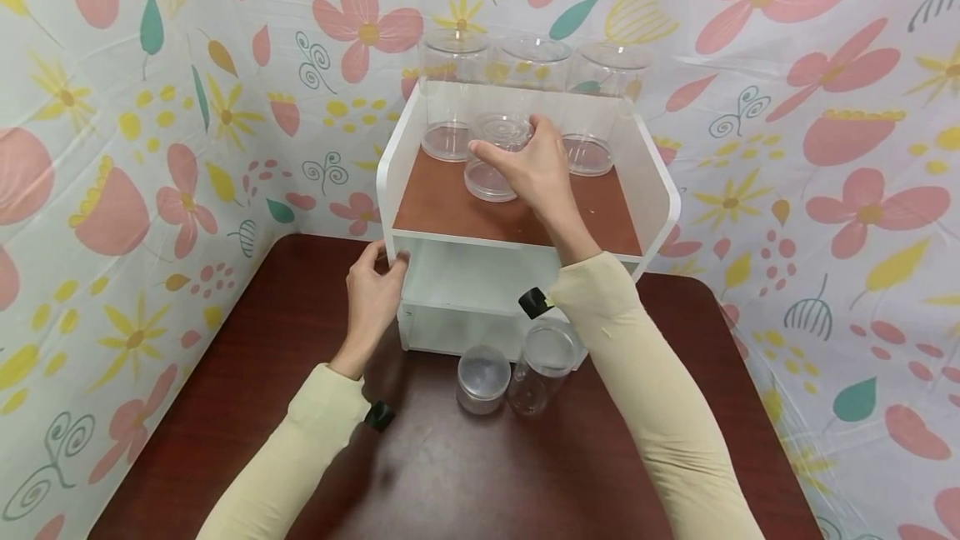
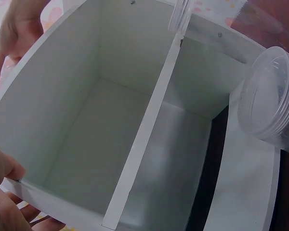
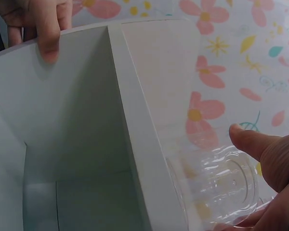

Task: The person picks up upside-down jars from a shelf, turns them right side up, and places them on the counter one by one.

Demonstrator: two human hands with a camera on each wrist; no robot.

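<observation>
My right hand (image 1: 528, 165) is around a short clear plastic jar (image 1: 491, 182) at the top deck of a white shelf unit (image 3: 135, 115). In the head view the thumb is at the jar's left and the fingers at its right; in the right wrist view the thumb tip looks slightly apart from it. The jar's ringed end (image 3: 236, 183) faces up. At the unit's left side my left hand (image 1: 375, 290) grips the panel's front edge, thumb inside and fingers outside. Behind the short jar stand several tall clear jars (image 1: 450, 144), the middle one partly hidden.
Below the brown top deck (image 1: 450, 207) are white compartments (image 2: 106, 134). A small lidded jar (image 1: 483, 377) and a taller clear jar (image 1: 547, 361) stand on the dark table (image 1: 450, 482) before the unit. Flower-patterned sheeting (image 1: 825, 190) hangs close behind and at the sides.
</observation>
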